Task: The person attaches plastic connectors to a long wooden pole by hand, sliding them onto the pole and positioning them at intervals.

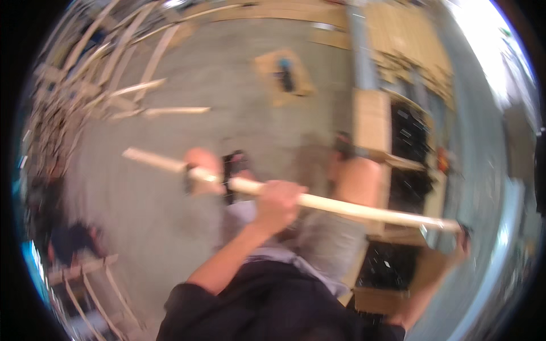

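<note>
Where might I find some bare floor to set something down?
Bare floor lies between the left forearm and the wooden frame, and between the loose wood strips and the cardboard sheet. The right side is crowded with cardboard boxes.

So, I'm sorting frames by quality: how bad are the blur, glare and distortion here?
Head view: blur smears the wooden strip and left hand, and the right hand's exact grip cannot be told; head view: white glare washes out the upper right; head view: the fisheye lens bends straight edges near the rim, and the corners go black.
</note>
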Demonstrator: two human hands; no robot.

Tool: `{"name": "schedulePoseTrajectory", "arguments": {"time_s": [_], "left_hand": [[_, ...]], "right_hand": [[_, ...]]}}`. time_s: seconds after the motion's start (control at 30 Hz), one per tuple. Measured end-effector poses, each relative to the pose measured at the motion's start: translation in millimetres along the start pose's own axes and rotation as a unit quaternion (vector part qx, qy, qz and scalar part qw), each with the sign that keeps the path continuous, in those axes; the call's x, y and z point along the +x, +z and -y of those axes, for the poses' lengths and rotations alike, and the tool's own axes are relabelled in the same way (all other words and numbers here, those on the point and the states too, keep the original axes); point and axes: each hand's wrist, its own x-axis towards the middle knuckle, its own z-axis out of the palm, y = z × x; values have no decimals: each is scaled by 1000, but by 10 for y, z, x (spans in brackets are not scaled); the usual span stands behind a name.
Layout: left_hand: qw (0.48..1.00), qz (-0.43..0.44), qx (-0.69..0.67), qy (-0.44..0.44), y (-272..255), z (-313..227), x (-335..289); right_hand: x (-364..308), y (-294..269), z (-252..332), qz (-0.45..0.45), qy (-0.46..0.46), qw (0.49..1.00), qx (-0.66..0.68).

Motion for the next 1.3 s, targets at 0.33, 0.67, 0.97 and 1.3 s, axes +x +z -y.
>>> {"name": "schedulePoseTrajectory", "arguments": {"time_s": [0.33,0.67,0.97,1.3], "left_hand": [[997,51,0,-66,-44,-98,-312],[995,64,-11,-70,-131,89,-368],[976,120,-134,-119,-501,-301,215],[790,247,-546,125,266,-1964,1418]], "right_hand": [[-232,300,310,-50,-29,990,126],[-121,80,291,-54,-2,990,133],[-4,-321,783,86,-74,984,137],[-1108,213,1619,194,-51,967,156]]}}
